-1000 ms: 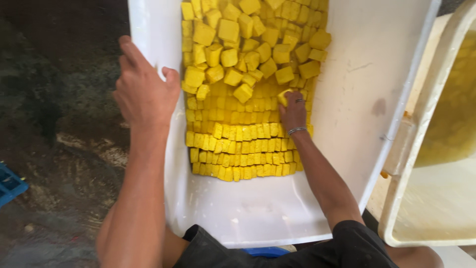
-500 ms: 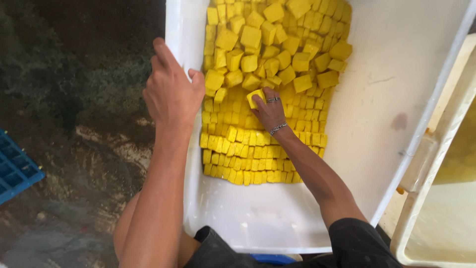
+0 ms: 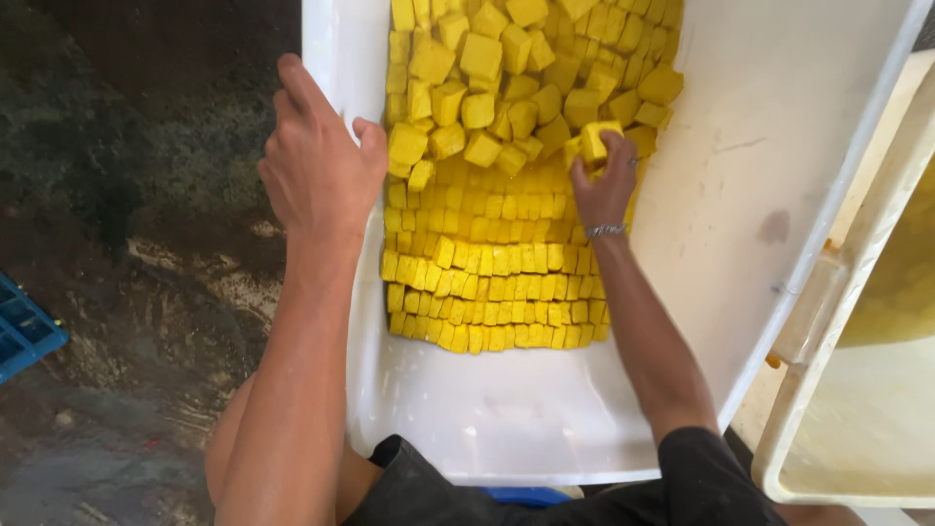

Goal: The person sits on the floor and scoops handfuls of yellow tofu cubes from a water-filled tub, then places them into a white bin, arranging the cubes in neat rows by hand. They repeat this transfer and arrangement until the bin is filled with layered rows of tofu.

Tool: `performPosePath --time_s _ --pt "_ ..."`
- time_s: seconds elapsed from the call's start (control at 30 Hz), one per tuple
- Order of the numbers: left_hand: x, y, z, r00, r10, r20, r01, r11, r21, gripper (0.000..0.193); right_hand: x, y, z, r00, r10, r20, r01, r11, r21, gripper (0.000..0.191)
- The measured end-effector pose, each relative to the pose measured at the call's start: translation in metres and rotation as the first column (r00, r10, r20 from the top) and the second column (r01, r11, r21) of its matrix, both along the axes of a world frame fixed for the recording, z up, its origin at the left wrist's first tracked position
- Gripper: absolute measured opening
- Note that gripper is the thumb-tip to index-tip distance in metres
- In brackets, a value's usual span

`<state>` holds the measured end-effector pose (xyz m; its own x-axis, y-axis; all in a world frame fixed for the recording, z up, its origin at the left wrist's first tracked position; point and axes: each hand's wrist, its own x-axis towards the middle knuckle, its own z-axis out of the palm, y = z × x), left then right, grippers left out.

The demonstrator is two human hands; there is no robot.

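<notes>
1. The work in hand is lining up yellow cubes in a white tub (image 3: 779, 146). The near part of the tub's floor carries packed rows of cubes (image 3: 497, 292); the far part holds a loose heap of cubes (image 3: 506, 68).

2. The right hand (image 3: 606, 185) sits at the boundary between the heap and the rows, right of centre. Its grip is closed on 1 yellow cube (image 3: 596, 138), pinched between thumb and fingers and raised just above the far edge of the rows.

3. The left hand (image 3: 317, 170) clasps the left rim of the tub, fingers curled over the wall, so this grip is closed on the rim and appears to steady the tub.

4. Judged from the layout, this is the placing step: 1 cube is picked and not yet seated.

5. The next move calls for turning the cube to match its neighbours and pressing it into the open end of the far row, flush, without knocking the neat rows.

6. A second, cream tub (image 3: 857, 429) stands just right; a dark wet floor (image 3: 117, 292) lies left.
</notes>
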<state>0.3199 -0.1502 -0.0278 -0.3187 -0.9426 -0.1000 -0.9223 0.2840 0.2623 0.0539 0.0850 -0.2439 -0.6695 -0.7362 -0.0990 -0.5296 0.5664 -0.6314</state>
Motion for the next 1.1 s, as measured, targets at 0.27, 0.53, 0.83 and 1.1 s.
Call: performPosePath --time_s 0.27,0.53,0.83,1.1 --pt "-0.001 -0.003 -0.009 0.999 0.017 -0.031 -0.018 0.999 -0.041 0.08 -0.023 0.001 -0.015 0.847 0.289 -0.446 -0.294 0.954 0.061 0.077" --pt "-0.003 -0.002 -0.014 0.999 0.051 -0.003 -0.051 0.999 0.01 0.072 -0.034 -0.006 -0.011 0.856 0.371 -0.36 -0.364 0.927 0.087 0.084" --pt "-0.007 -0.004 -0.016 0.999 0.022 -0.026 -0.022 1.0 0.021 0.07 -0.041 -0.011 0.013 0.988 -0.065 0.14 0.046 0.99 0.13 0.078" --pt "-0.006 -0.001 -0.019 0.998 -0.001 -0.059 -0.003 0.998 -0.07 0.069 0.004 -0.014 0.003 0.979 0.019 -0.205 -0.033 0.997 -0.066 0.091"
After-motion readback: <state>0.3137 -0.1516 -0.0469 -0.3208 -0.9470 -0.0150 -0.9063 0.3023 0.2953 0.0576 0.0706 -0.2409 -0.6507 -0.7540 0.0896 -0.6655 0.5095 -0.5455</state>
